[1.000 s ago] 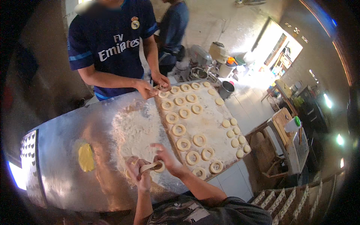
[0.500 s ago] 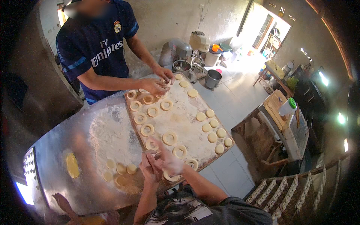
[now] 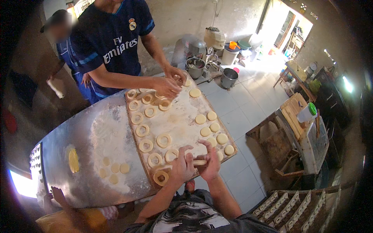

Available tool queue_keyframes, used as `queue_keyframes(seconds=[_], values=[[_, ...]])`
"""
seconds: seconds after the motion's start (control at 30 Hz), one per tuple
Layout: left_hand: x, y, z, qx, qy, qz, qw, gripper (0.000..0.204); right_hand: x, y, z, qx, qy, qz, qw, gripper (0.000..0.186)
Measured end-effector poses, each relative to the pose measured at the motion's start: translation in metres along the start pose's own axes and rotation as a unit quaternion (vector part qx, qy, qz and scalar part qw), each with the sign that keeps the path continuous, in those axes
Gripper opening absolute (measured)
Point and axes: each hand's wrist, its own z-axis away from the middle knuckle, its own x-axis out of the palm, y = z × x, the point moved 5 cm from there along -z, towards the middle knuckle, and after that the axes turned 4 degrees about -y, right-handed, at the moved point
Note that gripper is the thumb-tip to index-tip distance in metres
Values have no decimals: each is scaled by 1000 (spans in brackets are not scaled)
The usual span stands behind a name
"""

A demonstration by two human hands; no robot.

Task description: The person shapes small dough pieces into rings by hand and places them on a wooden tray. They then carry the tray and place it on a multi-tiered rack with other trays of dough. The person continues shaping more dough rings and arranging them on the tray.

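A piece of pale dough (image 3: 199, 162), seen edge-on, hangs between my two hands over the near edge of a floured wooden board (image 3: 184, 122). My left hand (image 3: 183, 165) has its fingers curled at the dough's left end. At its right end is my right hand (image 3: 211, 162), thumb and fingers bent around it. Whether the piece has a hole cannot be made out. Dough rings, such as this ring (image 3: 164, 140), line the board's left side and near edge. Flat dough rounds, among them this round (image 3: 222, 138), sit along the right side.
Across the board, a co-worker's hands (image 3: 170, 83) handle dough. Left of it, the metal table (image 3: 93, 190) bears flour, several dough rounds (image 3: 115, 167) and a yellow lump (image 3: 73, 160). Another person's hand (image 3: 59, 196) is at its near edge. Racks of rings (image 3: 295, 211) stand lower right.
My hands have moved right and drawn apart, with the dough now showing between them. The whole view has shifted slightly. Another person now shows at the far left.
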Motion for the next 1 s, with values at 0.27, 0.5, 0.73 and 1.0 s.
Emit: queue_keyframes(seconds=[0.27, 0.5, 0.73, 1.0], values=[[47, -6, -28, -129, -48, 0, 991, 39, -27, -33, 0, 21, 217, 525, 823, 65], [37, -26, -36, -120, -134, -328, 927, 65, -57, -47, 7, 106, 184, 787, 579, 82], [54, -20, -21, -14, -141, -391, 909, 76, -50, -20, 18, 36, 161, 888, 429, 88], [80, -30, -71, 31, -143, -375, 916, 50, -100, -48, 41, 90, 222, 810, 535, 44]])
